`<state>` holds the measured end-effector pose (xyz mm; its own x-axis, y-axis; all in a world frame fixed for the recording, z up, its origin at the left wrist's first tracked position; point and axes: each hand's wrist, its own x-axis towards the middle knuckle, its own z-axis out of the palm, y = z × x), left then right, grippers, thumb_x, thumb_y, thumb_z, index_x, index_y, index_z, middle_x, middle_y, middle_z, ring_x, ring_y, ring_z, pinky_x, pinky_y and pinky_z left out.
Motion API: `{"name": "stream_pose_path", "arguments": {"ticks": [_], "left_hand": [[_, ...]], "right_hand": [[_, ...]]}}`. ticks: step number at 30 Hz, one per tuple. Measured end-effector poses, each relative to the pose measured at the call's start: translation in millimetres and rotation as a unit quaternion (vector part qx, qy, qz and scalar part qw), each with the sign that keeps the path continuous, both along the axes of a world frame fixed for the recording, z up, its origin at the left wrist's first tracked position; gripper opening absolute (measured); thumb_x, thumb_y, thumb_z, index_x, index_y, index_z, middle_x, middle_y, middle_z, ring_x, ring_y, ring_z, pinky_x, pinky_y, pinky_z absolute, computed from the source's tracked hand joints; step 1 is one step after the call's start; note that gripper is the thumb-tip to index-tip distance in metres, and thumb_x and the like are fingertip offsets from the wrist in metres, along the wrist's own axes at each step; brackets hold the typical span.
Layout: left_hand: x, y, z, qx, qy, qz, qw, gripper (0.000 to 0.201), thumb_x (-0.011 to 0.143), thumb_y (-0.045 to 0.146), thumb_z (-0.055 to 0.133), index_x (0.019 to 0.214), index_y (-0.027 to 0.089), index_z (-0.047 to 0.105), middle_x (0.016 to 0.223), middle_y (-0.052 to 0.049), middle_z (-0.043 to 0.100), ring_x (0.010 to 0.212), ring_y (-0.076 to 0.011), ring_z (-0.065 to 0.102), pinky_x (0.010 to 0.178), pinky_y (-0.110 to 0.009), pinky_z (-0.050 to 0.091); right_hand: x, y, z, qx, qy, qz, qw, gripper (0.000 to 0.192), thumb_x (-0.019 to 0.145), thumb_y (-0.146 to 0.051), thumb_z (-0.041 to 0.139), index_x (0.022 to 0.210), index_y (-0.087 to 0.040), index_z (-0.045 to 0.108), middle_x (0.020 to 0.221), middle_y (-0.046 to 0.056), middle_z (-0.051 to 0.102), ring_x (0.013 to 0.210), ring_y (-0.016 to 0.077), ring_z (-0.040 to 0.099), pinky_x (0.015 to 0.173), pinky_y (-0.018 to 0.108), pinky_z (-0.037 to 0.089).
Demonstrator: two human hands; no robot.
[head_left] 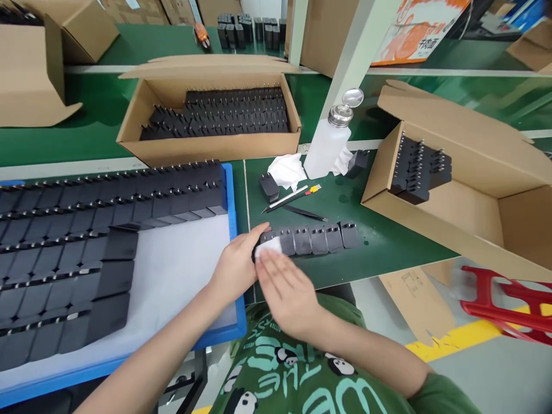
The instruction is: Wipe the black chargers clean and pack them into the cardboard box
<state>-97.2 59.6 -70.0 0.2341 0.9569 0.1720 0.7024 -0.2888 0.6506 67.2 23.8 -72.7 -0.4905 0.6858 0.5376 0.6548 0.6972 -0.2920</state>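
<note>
A short row of black power adapters with metal prongs lies on the green table in front of me. My left hand is closed around the left end of this row, its thumb along the far side of the end adapter. With fingers pressed together, my right hand holds a white wipe against the top of that adapter. The wipe and fingers partly cover it. Just beyond the row lie black tweezers, a white pen-like stick and a single adapter.
At left, a blue tray holds rows of adapters. Open cartons with more adapters stand behind and at right. A white pump bottle with its lid raised stands beside crumpled wipes. A red stool is at lower right.
</note>
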Motion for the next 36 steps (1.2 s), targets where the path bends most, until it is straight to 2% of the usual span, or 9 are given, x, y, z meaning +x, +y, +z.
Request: {"name": "stream_pose_path", "arguments": {"ticks": [3,5,9,13,16,18,22,30,36], "left_hand": [[0.3,1.7,-4.4,-0.004,-0.015,-0.004,1.000,0.061,0.085,0.016,0.055,0.143,0.024,0.040,0.131,-0.007,0.066,0.117,-0.0244,0.065,0.097,-0.039,0.056],[-0.4,3.4,-5.6,-0.013,-0.016,-0.004,1.000,0.076,0.083,0.028,0.069,0.149,0.026,0.031,0.135,-0.009,0.062,0.122,-0.0273,0.062,0.098,-0.042,0.056],[-0.1,1.6,15.0,0.039,0.035,0.016,0.999,0.096,0.077,0.050,0.078,0.151,0.026,0.024,0.138,-0.013,0.059,0.124,-0.0316,0.060,0.100,-0.046,0.054],[29.5,-3.2,55.0,0.215,0.129,-0.109,0.962,0.053,0.089,0.054,0.063,0.126,0.016,0.055,0.117,-0.014,0.070,0.113,-0.0306,0.065,0.108,-0.048,0.046],[68.3,7.7,61.3,0.246,0.172,-0.361,0.883,0.039,0.100,0.041,0.047,0.123,0.014,0.061,0.134,-0.010,0.063,0.126,-0.0239,0.057,0.113,-0.037,0.043],[87.4,23.3,51.0,0.228,0.192,-0.433,0.850,0.046,0.101,0.038,0.043,0.137,0.012,0.053,0.149,-0.008,0.050,0.137,-0.0228,0.047,0.118,-0.036,0.036],[95.4,51.2,27.6,0.157,0.202,-0.452,0.854,0.069,0.094,0.040,0.057,0.149,0.004,0.035,0.159,-0.012,0.031,0.147,-0.0215,0.032,0.124,-0.033,0.026],[89.7,53.0,27.5,0.135,0.184,-0.458,0.859,0.075,0.091,0.035,0.058,0.151,0.002,0.029,0.161,-0.011,0.025,0.150,-0.0232,0.024,0.125,-0.038,0.022],[91.8,51.7,26.1,0.156,0.237,-0.446,0.849,0.075,0.093,0.040,0.054,0.153,0.005,0.026,0.162,-0.007,0.024,0.151,-0.0211,0.022,0.125,-0.035,0.022]], "right_hand": [[20.2,4.2,34.3,-0.160,0.054,0.134,0.977,0.051,0.090,-0.005,0.036,0.133,-0.014,0.061,0.130,0.010,0.064,0.122,0.0230,0.062,0.107,0.037,0.053],[50.8,21.5,64.9,-0.333,0.121,0.180,0.918,0.048,0.093,-0.007,0.039,0.129,-0.027,0.064,0.122,0.000,0.070,0.106,0.0145,0.070,0.092,0.028,0.061],[108.4,92.4,97.1,-0.332,0.290,-0.022,0.897,0.028,0.094,-0.019,0.052,0.112,-0.029,0.071,0.115,0.001,0.073,0.103,0.0191,0.071,0.088,0.035,0.061],[95.5,154.6,78.9,-0.279,0.317,-0.068,0.904,0.032,0.094,-0.017,0.046,0.117,-0.021,0.068,0.127,0.005,0.067,0.117,0.0214,0.065,0.103,0.044,0.052],[57.5,166.9,65.8,-0.371,0.131,0.166,0.904,0.035,0.096,-0.015,0.045,0.122,-0.022,0.067,0.133,0.002,0.064,0.125,0.0171,0.059,0.113,0.038,0.042],[39.4,167.0,62.7,-0.446,0.020,0.322,0.835,0.040,0.099,-0.016,0.041,0.135,-0.022,0.058,0.138,0.001,0.061,0.130,0.0134,0.055,0.115,0.033,0.039],[36.8,175.8,59.8,-0.530,-0.064,0.422,0.733,0.047,0.103,-0.018,0.036,0.149,-0.025,0.039,0.140,0.000,0.059,0.134,0.0085,0.050,0.115,0.027,0.037],[77.6,208.3,55.4,-0.575,-0.053,0.409,0.706,0.035,0.100,-0.019,0.045,0.130,-0.019,0.061,0.136,0.004,0.061,0.126,0.0118,0.057,0.106,0.023,0.042],[72.8,221.7,48.5,-0.612,-0.049,0.459,0.643,0.031,0.099,-0.022,0.047,0.123,-0.013,0.064,0.128,0.009,0.065,0.120,0.0152,0.060,0.104,0.026,0.044]]}}
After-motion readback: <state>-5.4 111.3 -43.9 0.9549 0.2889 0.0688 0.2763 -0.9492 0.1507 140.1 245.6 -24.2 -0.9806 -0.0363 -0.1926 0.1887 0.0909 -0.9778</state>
